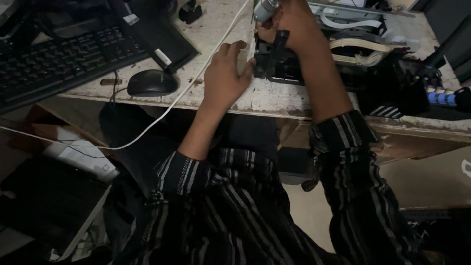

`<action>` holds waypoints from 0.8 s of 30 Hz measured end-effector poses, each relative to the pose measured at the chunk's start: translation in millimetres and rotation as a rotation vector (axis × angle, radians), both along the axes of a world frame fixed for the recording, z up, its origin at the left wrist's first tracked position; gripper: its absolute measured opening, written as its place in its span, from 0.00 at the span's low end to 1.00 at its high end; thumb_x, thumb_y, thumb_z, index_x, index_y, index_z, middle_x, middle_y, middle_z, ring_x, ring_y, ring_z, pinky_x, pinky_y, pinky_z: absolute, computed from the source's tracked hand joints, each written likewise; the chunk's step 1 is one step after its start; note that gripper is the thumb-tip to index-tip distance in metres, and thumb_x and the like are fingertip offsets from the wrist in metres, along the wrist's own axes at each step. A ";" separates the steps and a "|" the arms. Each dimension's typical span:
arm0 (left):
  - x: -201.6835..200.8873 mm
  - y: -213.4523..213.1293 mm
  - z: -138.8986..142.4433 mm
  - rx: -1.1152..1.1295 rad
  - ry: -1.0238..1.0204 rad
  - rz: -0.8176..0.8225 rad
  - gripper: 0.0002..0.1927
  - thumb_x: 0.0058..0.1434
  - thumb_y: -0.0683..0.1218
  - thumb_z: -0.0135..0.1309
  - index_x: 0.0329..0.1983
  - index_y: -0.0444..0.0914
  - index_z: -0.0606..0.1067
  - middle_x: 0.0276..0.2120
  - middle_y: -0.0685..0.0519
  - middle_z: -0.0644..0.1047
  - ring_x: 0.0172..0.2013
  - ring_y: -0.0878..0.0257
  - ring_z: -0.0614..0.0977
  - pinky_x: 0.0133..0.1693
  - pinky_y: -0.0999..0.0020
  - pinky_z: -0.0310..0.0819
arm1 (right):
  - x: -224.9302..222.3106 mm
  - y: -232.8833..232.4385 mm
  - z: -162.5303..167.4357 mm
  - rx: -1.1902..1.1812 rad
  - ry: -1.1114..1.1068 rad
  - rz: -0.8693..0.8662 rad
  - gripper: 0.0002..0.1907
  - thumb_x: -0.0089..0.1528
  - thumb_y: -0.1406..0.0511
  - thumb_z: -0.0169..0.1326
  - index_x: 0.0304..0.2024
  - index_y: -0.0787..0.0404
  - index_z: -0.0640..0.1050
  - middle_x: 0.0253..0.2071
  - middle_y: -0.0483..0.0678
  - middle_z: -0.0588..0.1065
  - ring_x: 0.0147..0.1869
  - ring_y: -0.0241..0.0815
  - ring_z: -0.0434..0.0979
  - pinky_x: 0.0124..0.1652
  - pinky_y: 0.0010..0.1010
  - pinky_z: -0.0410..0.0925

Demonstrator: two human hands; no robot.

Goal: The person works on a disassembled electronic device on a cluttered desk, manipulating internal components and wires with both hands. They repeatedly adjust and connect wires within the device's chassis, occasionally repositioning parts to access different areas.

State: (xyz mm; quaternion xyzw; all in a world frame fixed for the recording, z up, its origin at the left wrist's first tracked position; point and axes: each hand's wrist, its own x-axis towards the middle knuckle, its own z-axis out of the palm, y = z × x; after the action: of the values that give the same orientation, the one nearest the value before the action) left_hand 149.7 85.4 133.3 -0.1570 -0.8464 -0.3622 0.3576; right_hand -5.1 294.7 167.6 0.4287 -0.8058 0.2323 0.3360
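Head view, seated at a worn, paint-chipped table [274, 100]. Light is dim.

Right hand [289, 24] is clenched around a silvery cylindrical tool [266, 9], held upright over the black part [274, 59] at the table's front edge. The tool's tip is hidden behind the fingers; I cannot tell what it meets.

Left hand [226, 73] lies flat and released, fingers spread, fingertips pressed against the left side of the black part. It grasps nothing and acts as a brace.

The black part looks like hard moulded plastic, boxy, with a narrow upright strap or lever in front. Behind it sits an opened machine [363, 54]: dark frame and pale flat ribbon cables [358, 44] in loose curves. Blue rounded pieces [441, 97] lie at far right.

Judgement on the step: work at the part goes best with the tool kept square to it, steady downward pressure and no sideways lean, the left palm holding the part from sliding on the gritty tabletop. The ribbons are thin and close by; the right wrist should stay clear of them.

Other items: matte black mouse [152, 82] and keyboard [59, 56] to the left, and a white cable [196, 73] crossing the table just beside the left hand and dropping off the edge. Striped dark sleeves on both arms.
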 end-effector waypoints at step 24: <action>-0.5 3.6 -3.0 0.006 -0.023 -0.004 0.21 0.63 0.51 0.60 0.56 0.40 0.74 0.48 0.46 0.77 0.48 0.45 0.81 0.45 0.54 0.77 | 7.7 -2.4 4.2 0.024 -0.085 -0.116 0.14 0.53 0.65 0.70 0.34 0.62 0.78 0.27 0.47 0.77 0.29 0.41 0.79 0.31 0.33 0.71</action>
State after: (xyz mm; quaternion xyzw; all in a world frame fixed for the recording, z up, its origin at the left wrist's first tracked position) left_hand 149.3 89.0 130.3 -0.1532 -0.8490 -0.3671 0.3477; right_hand 2.6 292.4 171.8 0.3752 -0.8455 0.2207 0.3093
